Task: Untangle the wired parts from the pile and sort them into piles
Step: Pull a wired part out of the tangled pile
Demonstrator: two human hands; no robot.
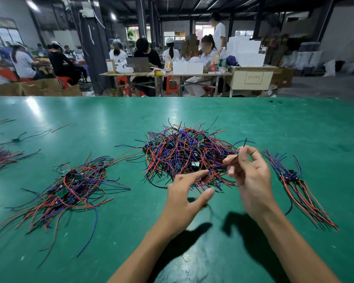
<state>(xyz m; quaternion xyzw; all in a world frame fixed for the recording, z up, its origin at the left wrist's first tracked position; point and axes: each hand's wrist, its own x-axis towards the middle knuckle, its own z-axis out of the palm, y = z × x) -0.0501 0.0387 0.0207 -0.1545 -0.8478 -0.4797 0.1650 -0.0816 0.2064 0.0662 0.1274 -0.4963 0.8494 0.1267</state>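
Fingertips of the right hand pinch a thin black wire, thumb against forefinger, the other fingers loosely curled beneath. That wire runs on a slant, its free end pointing up and slightly right past the thumb, its lower end trailing down-left into the near edge of the tangled pile. Just left, the left hand hovers with forefinger stretched toward the pile's near edge and thumb spread wide below it, gripping nothing that shows.

The tangled pile sits mid-table, a rounded heap of red, blue and black wires with small green circuit boards showing among them; loose ends stick out on all sides. Right of the right hand lies a sorted bundle, its wires laid roughly parallel, long axis running from far-left to near-right, dark blue connectors gathered near its middle. Left of the hands a looser heap spreads with long red and blue tails pointing toward the near-left. A few single wired parts lie farther left on the green table, beside another small bundle at the edge.
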